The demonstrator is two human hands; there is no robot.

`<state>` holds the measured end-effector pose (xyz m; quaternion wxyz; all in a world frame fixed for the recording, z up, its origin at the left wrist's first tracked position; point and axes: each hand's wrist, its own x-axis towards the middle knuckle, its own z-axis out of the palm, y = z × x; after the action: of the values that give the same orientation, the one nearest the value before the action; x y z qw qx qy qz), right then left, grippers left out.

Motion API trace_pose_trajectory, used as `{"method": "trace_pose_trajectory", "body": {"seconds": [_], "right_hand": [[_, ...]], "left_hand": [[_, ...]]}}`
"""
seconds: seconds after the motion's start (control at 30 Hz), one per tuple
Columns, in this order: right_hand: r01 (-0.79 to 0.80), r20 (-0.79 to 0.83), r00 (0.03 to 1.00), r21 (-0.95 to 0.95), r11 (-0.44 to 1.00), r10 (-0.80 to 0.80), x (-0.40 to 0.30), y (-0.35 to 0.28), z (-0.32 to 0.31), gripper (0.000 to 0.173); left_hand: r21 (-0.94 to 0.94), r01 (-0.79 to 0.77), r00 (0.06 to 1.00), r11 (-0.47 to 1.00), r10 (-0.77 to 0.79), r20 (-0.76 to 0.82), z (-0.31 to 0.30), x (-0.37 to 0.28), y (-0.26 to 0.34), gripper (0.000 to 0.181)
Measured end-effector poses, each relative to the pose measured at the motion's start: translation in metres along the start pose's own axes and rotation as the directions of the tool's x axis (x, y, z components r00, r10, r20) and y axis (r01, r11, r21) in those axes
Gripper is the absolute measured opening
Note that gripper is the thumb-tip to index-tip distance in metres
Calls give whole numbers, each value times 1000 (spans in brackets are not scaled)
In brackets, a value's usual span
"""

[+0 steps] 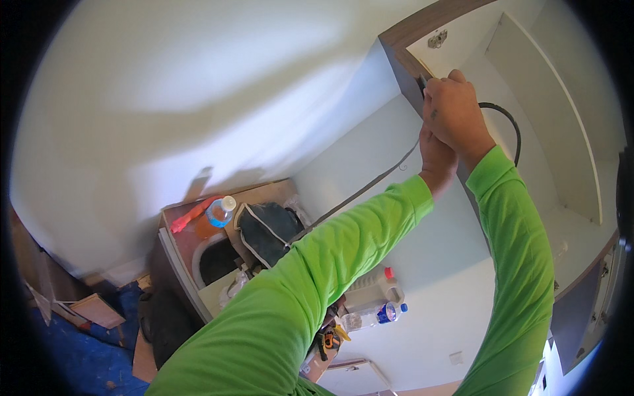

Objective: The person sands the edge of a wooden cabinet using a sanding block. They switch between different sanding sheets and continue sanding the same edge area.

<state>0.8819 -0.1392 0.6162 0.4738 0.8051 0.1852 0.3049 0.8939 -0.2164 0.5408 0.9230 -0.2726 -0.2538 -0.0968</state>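
Observation:
Both hands meet at the wood-grain front edge of a wall cabinet [413, 81]. My right hand [453, 109] is uppermost, closed around a slim dark tool [422, 81] whose pointed tip shows past the fingers beside the edge. Just below and partly behind it is my left hand [438, 156], close against the cabinet side; its fingers are hidden. A long thin dark strip [366, 187] slants up from the lower left to the left hand; whether that hand grips it is not visible. A black curved strip or cable [515, 126] loops out behind the right wrist.
Inside the cabinet are a white shelf panel [550, 119] and a metal hinge plate [437, 39]. Below stands a counter [185, 252] with a bottle of orange liquid [220, 212], a dark bag [272, 230], a plastic jug [374, 289] and a clear bottle [364, 319]. An open cabinet door [577, 312] hangs at right.

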Motion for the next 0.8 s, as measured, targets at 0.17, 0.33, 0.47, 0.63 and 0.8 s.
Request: {"method": "trace_pose_trajectory", "body": {"seconds": [0.17,0.33,0.47,0.63,0.8], "right_hand": [[17,-11,1000,19,1000,-17,7,1,0,8],[34,-26,999,17,999,-34,22,0,4,9],[46,-30,998,-23,999,-47,29,-1,3,10],[4,53,999,-28,1000,-2,11,6,14,12],[7,-7,1000,2,1000,-7,6,3,5,11]], "left_hand": [[-270,-6,978,963,63,201,-24,23,-21,32],[-312,-6,966,950,86,243,-59,66,-39,37],[467,-304,952,830,242,189,-55,71,-47,37],[538,-250,961,805,137,241,-38,32,-24,38],[-21,-90,986,996,92,137,-30,21,-18,37]]}}
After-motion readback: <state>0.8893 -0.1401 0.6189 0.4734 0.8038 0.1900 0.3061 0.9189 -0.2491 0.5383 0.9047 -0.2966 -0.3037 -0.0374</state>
